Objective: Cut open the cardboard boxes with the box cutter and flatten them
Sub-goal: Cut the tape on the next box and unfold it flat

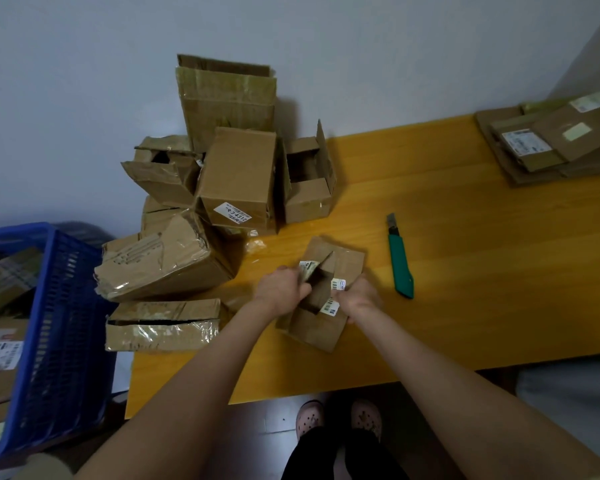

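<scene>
Box (321,296): small, cardboard, top flaps parted, white labels on the upper face. Lies on the desk (482,271) near the front edge, left of middle, between both hands.

Left hand (280,289): fingers curled round the box's left flap, gripping it.

Right hand (360,300): fingers curled over the box's right side, beside the labels, gripping it.

Cutter (400,263): green handle, blade end pointing toward the far edge. Lies flat on the desk just right of the box, near the right hand, touching neither hand nor box.

Pile (238,178): unflattened boxes, taped and torn, heaped at the desk's left end against the wall.

Stack (548,143): flattened cardboard, at the far right corner of the desk.

Basket (66,306): blue plastic, off the desk's left end, with cardboard inside.
</scene>
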{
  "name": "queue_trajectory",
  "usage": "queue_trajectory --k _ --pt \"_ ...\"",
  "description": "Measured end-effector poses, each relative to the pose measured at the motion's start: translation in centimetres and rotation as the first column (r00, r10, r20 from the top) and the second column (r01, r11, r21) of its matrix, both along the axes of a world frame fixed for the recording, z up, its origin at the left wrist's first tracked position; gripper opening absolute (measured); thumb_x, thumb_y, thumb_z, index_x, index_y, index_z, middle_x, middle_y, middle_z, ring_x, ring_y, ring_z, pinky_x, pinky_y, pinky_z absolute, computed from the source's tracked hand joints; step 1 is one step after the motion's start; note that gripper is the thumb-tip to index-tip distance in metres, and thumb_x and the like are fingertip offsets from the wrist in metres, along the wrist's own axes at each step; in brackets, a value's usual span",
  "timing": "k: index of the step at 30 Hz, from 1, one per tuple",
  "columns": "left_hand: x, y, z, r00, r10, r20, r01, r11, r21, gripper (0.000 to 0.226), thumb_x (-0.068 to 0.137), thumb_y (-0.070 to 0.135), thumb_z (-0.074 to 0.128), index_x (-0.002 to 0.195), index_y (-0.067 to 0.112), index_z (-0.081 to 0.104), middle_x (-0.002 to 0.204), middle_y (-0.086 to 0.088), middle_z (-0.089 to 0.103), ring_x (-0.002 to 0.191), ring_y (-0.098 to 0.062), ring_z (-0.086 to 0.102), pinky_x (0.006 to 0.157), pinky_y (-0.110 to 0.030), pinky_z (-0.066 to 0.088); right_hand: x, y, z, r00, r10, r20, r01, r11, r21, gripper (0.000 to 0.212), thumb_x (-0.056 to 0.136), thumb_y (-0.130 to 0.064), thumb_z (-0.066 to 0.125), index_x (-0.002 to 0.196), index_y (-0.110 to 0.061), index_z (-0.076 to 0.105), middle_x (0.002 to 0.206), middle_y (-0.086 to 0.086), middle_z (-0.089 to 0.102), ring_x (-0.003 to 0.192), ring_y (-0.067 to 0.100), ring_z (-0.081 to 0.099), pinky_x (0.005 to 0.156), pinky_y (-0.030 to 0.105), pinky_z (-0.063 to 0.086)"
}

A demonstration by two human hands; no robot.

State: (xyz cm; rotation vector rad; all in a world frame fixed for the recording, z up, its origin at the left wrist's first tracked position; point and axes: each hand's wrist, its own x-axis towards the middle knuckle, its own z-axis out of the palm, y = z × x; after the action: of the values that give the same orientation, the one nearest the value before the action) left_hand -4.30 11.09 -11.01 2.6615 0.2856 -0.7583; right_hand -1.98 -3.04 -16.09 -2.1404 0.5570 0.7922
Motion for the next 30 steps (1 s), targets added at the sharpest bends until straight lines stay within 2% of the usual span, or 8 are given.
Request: queue_trajectory --k 5,13,15,17,19,21,25,30 --pt "-0.5 1.9 -0.3 0.973 0.230 -0.027 -0.230 0.947 -0.223 0.019 0.098 0.023 0.045 0.090 0.014 0.060 0.085 -0.007 0.060 0.087 -0.026 0.060 0.073 -0.039 0.051 0.1 -0.4 0.8 0.998 0.012 -0.056 -0.007 0.996 0.088 0.029 0.087 -0.024 0.069 0.106 -0.017 0.047 0.101 0.003 0.063 0.092 0.024 0.066 0.062 0.035 0.057" --pt "-1.8 2.1 0.3 0.871 0.467 -0.156 -0.487 0.773 -0.407 0.023 0.099 0.026 0.048 0.110 0.011 0.062 0.111 -0.012 0.066 0.103 -0.029 0.062 0.095 -0.046 0.050 -0.3 -0.5 1.0 0.998 0.000 -0.070 0.012 0.986 0.164 0.034 0.088 -0.025 0.068 0.114 -0.014 0.049 0.112 0.008 0.066 0.100 0.028 0.064 0.081 0.046 0.056" --pt "-1.6 1.5 0.4 0.916 0.394 -0.078 -0.399 0.866 -0.302 0.024 0.098 0.025 0.047 0.111 0.011 0.062 0.111 -0.013 0.066 0.101 -0.029 0.062 0.091 -0.043 0.052 -0.6 -0.3 1.1 0.998 0.044 -0.037 -0.040 0.994 0.099 0.039 0.088 -0.029 0.067 0.117 -0.015 0.045 0.113 0.008 0.066 0.097 0.026 0.065 0.083 0.046 0.055" --pt "-1.3 0.4 0.5 0.972 0.234 0.002 -0.233 0.966 -0.109 0.031 0.097 0.025 0.046 0.125 0.015 0.055 0.112 -0.013 0.066 0.101 -0.029 0.061 0.086 -0.040 0.053 -0.8 0.2 1.5 0.995 0.100 -0.013 -0.100 0.995 -0.010 0.066 0.085 -0.038 0.069 0.135 -0.016 0.032 0.125 0.009 0.060 0.104 0.027 0.063 0.088 0.040 0.053" --pt "-1.0 -0.9 0.6 0.990 0.133 0.038 -0.134 0.991 0.022 0.040 0.098 0.028 0.044 0.137 0.018 0.044 0.113 -0.013 0.064 0.103 -0.031 0.061 0.079 -0.036 0.051 -0.9 0.9 2.2 0.990 0.143 0.014 -0.141 0.986 -0.093 0.107 0.078 -0.049 0.072 0.151 -0.013 0.003 0.146 0.010 0.039 0.120 0.030 0.054 0.091 0.037 0.046" --pt "-0.7 -2.0 0.7 0.991 0.097 0.089 -0.107 0.988 0.115 0.033 0.099 0.029 0.041 0.127 0.014 0.050 0.113 -0.014 0.063 0.104 -0.032 0.060 0.074 -0.034 0.044 -1.1 1.5 3.0 0.987 0.160 0.027 -0.154 0.977 -0.149 0.121 0.074 -0.057 0.072 0.152 -0.012 -0.010 0.154 0.010 0.022 0.128 0.032 0.047 0.093 0.038 0.043" --pt "-0.3 -2.7 0.6 0.967 0.166 0.192 -0.190 0.975 0.117 0.029 0.102 0.024 0.037 0.110 0.008 0.059 0.110 -0.016 0.065 0.102 -0.036 0.062 0.075 -0.036 0.046 -0.7 0.9 2.8 0.979 0.204 0.009 -0.196 0.953 -0.231 0.105 0.082 -0.046 0.068 0.152 -0.008 0.000 0.144 0.011 0.040 0.120 0.030 0.054 0.088 0.037 0.047" --pt "0.0 -2.8 2.1 0.913 0.229 0.339 -0.234 0.972 -0.026 0.027 0.102 0.024 0.036 0.098 0.011 0.060 0.092 -0.012 0.068 0.086 -0.033 0.065 0.073 -0.040 0.055 -0.1 -0.9 3.9 0.972 0.217 0.094 -0.201 0.968 -0.152 0.073 0.088 -0.040 0.055 0.145 -0.006 0.024 0.098 0.007 0.064 0.090 0.026 0.064 0.072 0.037 0.052"
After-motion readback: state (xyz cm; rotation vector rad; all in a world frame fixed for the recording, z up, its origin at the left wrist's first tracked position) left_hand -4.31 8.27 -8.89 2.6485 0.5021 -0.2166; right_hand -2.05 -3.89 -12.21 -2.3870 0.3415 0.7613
